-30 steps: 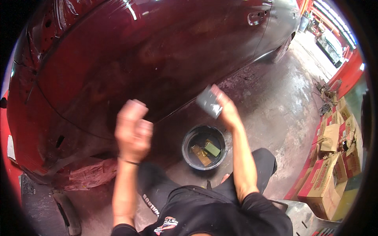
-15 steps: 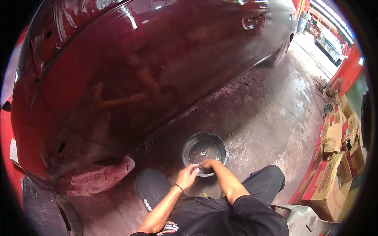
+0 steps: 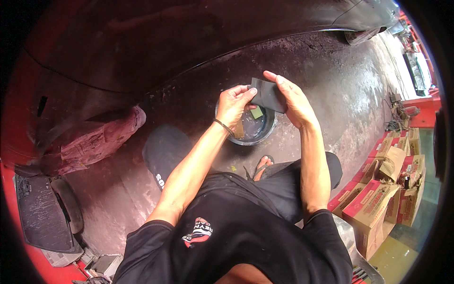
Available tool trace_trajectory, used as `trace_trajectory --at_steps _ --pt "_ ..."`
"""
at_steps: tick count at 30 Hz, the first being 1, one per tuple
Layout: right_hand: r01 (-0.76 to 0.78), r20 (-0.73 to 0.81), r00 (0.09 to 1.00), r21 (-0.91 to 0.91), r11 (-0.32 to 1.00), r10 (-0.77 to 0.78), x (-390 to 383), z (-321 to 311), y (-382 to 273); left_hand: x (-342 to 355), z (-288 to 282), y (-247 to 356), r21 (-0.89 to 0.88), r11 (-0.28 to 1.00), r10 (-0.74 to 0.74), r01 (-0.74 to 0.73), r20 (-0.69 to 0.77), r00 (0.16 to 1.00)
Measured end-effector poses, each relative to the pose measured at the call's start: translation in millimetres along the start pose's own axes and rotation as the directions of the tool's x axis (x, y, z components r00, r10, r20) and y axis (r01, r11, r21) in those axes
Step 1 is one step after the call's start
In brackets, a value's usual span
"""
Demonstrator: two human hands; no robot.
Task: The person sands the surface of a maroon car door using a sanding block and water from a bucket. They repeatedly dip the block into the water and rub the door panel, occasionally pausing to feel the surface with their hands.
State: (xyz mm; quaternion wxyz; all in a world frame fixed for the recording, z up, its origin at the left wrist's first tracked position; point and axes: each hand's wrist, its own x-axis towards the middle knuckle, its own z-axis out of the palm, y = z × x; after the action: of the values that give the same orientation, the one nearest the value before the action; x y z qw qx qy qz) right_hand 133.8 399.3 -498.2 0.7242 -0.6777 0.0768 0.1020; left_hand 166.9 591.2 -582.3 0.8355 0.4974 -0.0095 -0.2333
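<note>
In the head view my left hand (image 3: 234, 104) pinches the near-left end of a dark grey sheet (image 3: 262, 96), its thumb on top. My right hand (image 3: 291, 99) grips the other end, with its thumb and fingers along the sheet. Both hands hold it over a black bucket (image 3: 264, 135) on the floor. Inside the bucket I see some liquid, a pale green block (image 3: 256, 112) and a brownish block (image 3: 239, 128), partly hidden by my hands and the sheet. A dark red car body (image 3: 179, 42) stands just beyond the bucket.
A wrapped wheel (image 3: 99, 139) is at the left, with dark panels (image 3: 42, 213) below it. Cardboard boxes (image 3: 364, 213) are stacked on the right, near cords and tools (image 3: 395, 113). My bent knee (image 3: 165, 146) and sandalled foot (image 3: 262, 165) are on the stained floor (image 3: 331, 80).
A second ago my hands were apart, the right holding the sheet. Then both were down at the bucket. Now both hold the sheet up over it, and the view has tilted down.
</note>
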Motion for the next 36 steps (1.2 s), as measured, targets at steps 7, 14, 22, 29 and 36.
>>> trace_trajectory --at_steps 7,14,22,29,36 --pt "0.025 -0.060 0.997 -0.199 0.980 -0.038 -0.5 -6.0 -1.6 -5.5 12.3 0.4 0.071 0.986 0.159 -0.150 -0.144 0.977" --pt "0.108 -0.202 0.955 -0.449 0.887 -0.219 10.2 -9.9 1.7 -2.7 12.3 -6.6 -0.011 0.988 0.149 -0.152 -0.143 0.978" --pt "0.030 -0.086 0.994 -0.332 0.943 -0.062 15.7 -20.7 8.6 4.4 3.9 -6.5 0.077 0.967 0.253 -0.243 -0.179 0.951" --pt "0.119 -0.132 0.977 -0.316 0.941 -0.168 18.1 -14.2 2.2 7.9 1.0 -7.6 0.050 0.968 0.251 -0.246 -0.224 0.942" --pt "-0.097 -0.193 0.980 -0.290 0.952 0.041 26.2 -20.4 1.3 9.6 -4.6 -4.8 0.012 0.957 0.285 -0.291 -0.241 0.928"
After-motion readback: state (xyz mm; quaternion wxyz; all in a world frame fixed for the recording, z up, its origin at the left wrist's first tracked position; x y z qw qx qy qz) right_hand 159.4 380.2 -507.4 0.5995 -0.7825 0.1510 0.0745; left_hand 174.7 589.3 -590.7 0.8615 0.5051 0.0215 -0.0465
